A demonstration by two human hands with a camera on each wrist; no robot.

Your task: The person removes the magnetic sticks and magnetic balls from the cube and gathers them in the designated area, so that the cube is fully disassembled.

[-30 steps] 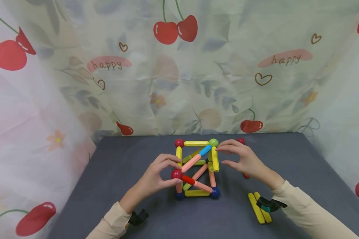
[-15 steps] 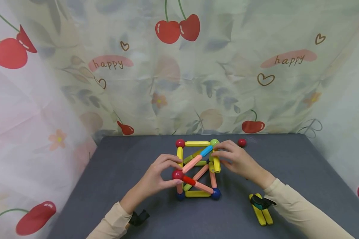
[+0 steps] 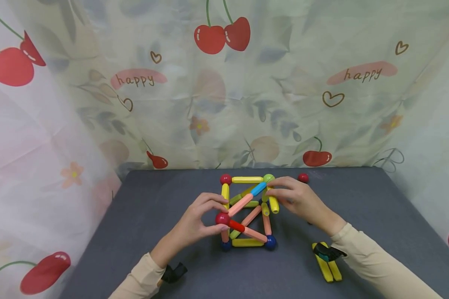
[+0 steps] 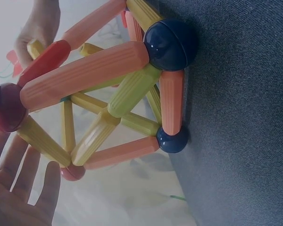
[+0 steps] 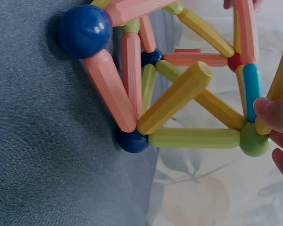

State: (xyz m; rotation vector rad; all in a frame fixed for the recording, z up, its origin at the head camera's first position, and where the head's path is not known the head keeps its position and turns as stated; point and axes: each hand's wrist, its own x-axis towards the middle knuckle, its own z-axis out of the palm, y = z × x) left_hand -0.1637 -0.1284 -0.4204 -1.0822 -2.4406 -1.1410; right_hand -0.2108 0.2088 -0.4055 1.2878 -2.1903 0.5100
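Note:
A cube-like frame of magnetic rods and balls stands on the table. My left hand [image 3: 200, 218] pinches the red ball [image 3: 222, 218] at its upper front left corner, thumb below and fingers above. In the left wrist view that ball [image 4: 8, 107] joins a pink rod [image 4: 85, 75]. At the upper back right, my right hand [image 3: 303, 199] pinches a yellow rod [image 3: 274, 205] whose far end meets the light green ball [image 5: 254, 141]. Another yellow rod [image 5: 177, 96] slants up from a low blue ball [image 5: 133, 141], its upper end free.
Two loose yellow rods [image 3: 326, 268] lie side by side at the front right, partly under the right wrist strap. A loose red ball [image 3: 303, 177] sits near the table's back edge. A printed cloth [image 3: 232, 104] hangs behind the table [image 3: 164, 182].
My right hand has moved left onto the frame and taken hold of the yellow rod. That rod's near end has swung slightly right. The left hand stays on the red ball.

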